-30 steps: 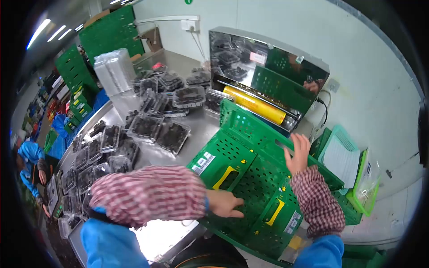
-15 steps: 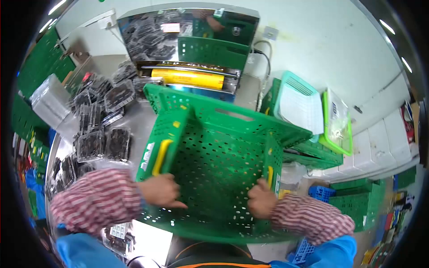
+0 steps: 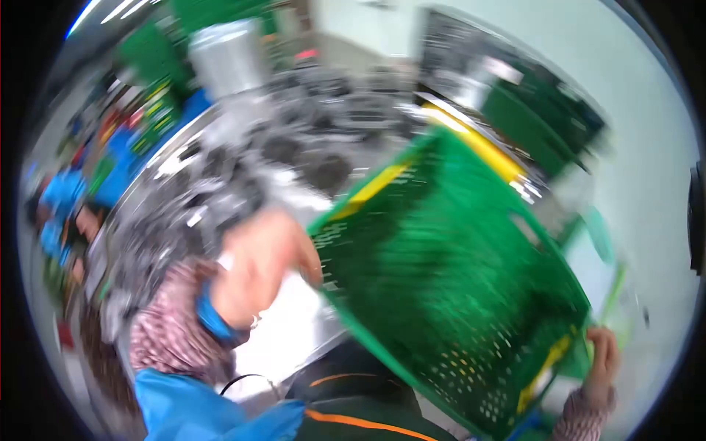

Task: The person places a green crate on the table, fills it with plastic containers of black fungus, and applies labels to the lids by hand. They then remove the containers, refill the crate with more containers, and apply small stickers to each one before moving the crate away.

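A green perforated plastic crate (image 3: 448, 242) with yellow handle strips is turned at a slant in front of me, its hollow inside facing me. My right hand (image 3: 603, 356) is at the crate's right rim, its fingers bent over the edge. At the crate's left edge is my left hand (image 3: 265, 261), smeared by motion; its fingertips meet or overlap the rim, and I cannot make out whether they grip it. Left of the crate, many clear plastic boxes with dark contents (image 3: 327, 169) lie on the metal table (image 3: 283, 176).
Behind the crate stands a wrapping machine with a yellow roll (image 3: 482, 151). A stack of clear plastic lids or trays (image 3: 226, 59) is at the far left of the table. Another person in blue sleeves (image 3: 65, 189) is at the left. A white wall (image 3: 651, 147) rises at the right.
The crate has swung clockwise and to the right, now tilted. My right hand has moved from the inner side to the outer right rim. The view has turned left.
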`<move>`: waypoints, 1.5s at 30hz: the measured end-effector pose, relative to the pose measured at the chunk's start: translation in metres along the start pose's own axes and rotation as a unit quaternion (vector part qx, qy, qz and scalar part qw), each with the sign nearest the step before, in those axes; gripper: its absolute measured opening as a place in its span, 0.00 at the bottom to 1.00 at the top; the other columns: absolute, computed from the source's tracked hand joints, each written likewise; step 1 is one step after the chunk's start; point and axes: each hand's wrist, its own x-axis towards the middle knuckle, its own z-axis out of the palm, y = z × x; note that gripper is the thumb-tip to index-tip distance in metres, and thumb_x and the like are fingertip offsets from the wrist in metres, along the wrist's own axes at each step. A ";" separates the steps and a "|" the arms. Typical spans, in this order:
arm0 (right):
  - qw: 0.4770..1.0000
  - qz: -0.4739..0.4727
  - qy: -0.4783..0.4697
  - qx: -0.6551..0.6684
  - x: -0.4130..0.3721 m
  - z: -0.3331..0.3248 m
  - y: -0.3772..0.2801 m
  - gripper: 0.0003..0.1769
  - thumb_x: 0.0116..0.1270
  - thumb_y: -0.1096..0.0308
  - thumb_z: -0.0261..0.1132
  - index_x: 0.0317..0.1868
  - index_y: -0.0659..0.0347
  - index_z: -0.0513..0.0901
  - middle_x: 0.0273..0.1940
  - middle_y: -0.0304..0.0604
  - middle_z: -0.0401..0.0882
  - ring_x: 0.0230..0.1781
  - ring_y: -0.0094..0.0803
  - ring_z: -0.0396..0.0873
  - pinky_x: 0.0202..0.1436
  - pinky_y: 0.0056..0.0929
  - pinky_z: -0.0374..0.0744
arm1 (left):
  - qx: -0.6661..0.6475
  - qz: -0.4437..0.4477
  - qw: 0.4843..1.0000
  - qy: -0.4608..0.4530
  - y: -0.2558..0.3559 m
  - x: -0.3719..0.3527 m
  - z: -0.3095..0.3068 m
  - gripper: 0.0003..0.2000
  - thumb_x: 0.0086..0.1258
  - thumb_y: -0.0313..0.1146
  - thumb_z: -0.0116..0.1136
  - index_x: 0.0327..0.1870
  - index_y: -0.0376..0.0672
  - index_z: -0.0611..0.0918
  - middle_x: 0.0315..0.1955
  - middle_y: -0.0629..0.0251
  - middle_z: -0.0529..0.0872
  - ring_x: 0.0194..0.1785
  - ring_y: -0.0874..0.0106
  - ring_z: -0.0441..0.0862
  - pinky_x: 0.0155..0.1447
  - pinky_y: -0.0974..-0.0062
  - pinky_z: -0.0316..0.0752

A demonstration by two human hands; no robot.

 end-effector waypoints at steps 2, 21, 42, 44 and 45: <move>0.966 -0.181 -0.172 -0.061 0.032 0.048 -0.058 0.12 0.71 0.72 0.47 0.36 0.69 0.76 0.31 0.42 0.75 0.30 0.26 0.74 0.43 0.21 0.73 | 0.016 -0.020 0.993 -0.115 0.013 -0.075 0.028 0.12 0.69 0.37 0.44 0.42 0.43 0.80 0.16 0.63 0.76 0.23 0.64 0.76 0.30 0.68 0.72; 0.667 -0.180 -0.660 -0.296 -0.109 0.673 -0.211 0.40 0.44 0.36 0.70 0.35 0.73 0.77 0.34 0.54 0.78 0.35 0.36 0.77 0.39 0.32 0.73 | 0.270 -0.689 0.651 0.171 0.000 -0.453 -0.057 0.35 0.56 0.44 0.65 0.57 0.29 0.65 0.46 0.44 0.74 0.47 0.52 0.76 0.47 0.62 0.74; 0.860 0.220 -0.177 0.425 0.096 0.218 -0.037 0.18 0.66 0.64 0.57 0.51 0.66 0.76 0.49 0.45 0.80 0.49 0.38 0.77 0.59 0.36 0.72 | -0.098 -0.094 0.984 0.118 -0.062 -0.002 -0.028 0.26 0.57 0.42 0.66 0.44 0.33 0.65 0.34 0.48 0.72 0.37 0.57 0.74 0.42 0.64 0.70; 0.853 0.255 -0.177 0.420 0.092 0.213 0.007 0.19 0.66 0.63 0.57 0.52 0.66 0.75 0.51 0.46 0.78 0.50 0.39 0.76 0.59 0.38 0.72 | -0.107 -0.131 0.982 0.081 -0.092 0.060 0.052 0.28 0.57 0.42 0.65 0.48 0.31 0.65 0.36 0.46 0.76 0.40 0.55 0.76 0.44 0.64 0.71; 0.836 0.275 -0.166 0.444 0.092 0.218 0.026 0.21 0.65 0.62 0.57 0.54 0.66 0.74 0.53 0.47 0.77 0.52 0.41 0.76 0.59 0.39 0.72 | -0.082 -0.187 0.978 0.038 -0.104 0.080 0.081 0.26 0.57 0.40 0.64 0.46 0.30 0.66 0.34 0.44 0.77 0.41 0.52 0.78 0.45 0.61 0.72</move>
